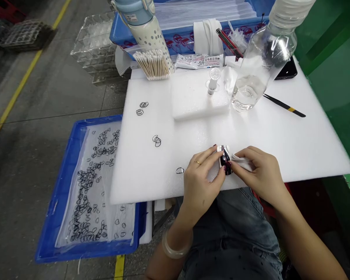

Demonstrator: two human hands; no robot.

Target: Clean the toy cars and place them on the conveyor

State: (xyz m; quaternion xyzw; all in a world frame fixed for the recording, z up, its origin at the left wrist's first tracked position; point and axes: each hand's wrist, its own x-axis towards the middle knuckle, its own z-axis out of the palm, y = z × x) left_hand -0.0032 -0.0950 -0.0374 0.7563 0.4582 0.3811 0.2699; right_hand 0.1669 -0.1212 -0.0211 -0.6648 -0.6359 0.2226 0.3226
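My left hand (200, 181) pinches a small dark part with a white casing (225, 157) near the front edge of the white foam sheet (294, 144). My right hand (261, 173) grips a folded white wipe (241, 161) and presses it against the same part from the right. Both hands have their fingers curled closed. A single black ring (180, 170) lies just left of my left hand.
More black rings lie on the sheet (156, 140) (142, 107). A blue tray (61, 182) at the left holds several rings. At the back stand a foam block (192, 99), a clear bottle (262, 58), cotton swabs (154, 64), a tube (198, 60), a phone (287, 70) and tweezers (284, 105).
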